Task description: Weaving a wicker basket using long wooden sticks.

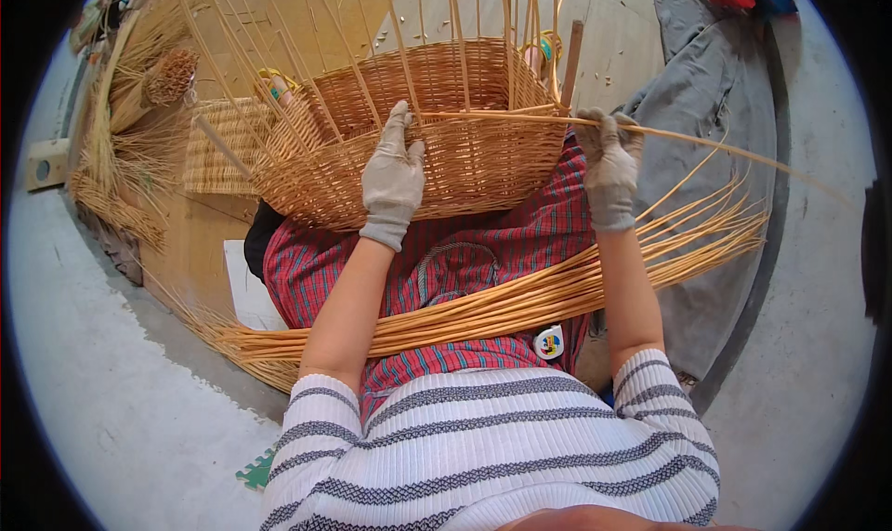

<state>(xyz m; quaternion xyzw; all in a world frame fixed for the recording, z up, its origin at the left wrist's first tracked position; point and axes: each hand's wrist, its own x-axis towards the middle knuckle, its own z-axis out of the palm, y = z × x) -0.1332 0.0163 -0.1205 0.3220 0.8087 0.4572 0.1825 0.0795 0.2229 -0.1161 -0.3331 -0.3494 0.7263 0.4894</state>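
While right fingers [609, 132] grip one strand [669, 134], left fingers [397, 124] touch one basket [492, 159]

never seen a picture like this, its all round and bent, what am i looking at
It's one picture from a head-worn fisheye camera looking down; its wide lens bends edges. No machine here: both gloved hands belong to the wearer. The left hand touches the near side of a woven basket. The right hand holds a long cane that runs along the basket's rim. Across the lap lies a cane bundle, beside what looks like a tape measure.
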